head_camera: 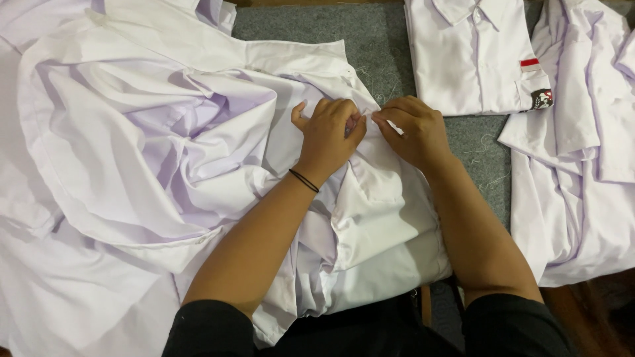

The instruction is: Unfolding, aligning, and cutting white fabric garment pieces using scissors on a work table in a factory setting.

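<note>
A crumpled white shirt point(198, 152) lies spread over the grey bench point(317, 26), its bulk heaped to the left and its lower part drawn toward the person's body. At a raised edge of this shirt, near the middle of the view, the cloth is pinched between the fingertips of both hands. The left hand point(329, 135) is curled with the thumb out to the side and its grip pressed together on the fabric; a thin black band point(303, 180) is worn on that wrist. The right hand point(411, 132) meets it almost knuckle to knuckle, its grip likewise closed on the same small fold. What lies between the fingertips, a button or only a seam, cannot be told. The work would be done best, it is judged, with the cloth kept taut between the two pinches and the loose heap kept from dragging on it. Beyond the hands a folded white shirt point(473, 56) with a red-and-white chest patch point(530, 64) is laid flat, and further white shirts point(582, 165) are piled at the right.
</note>
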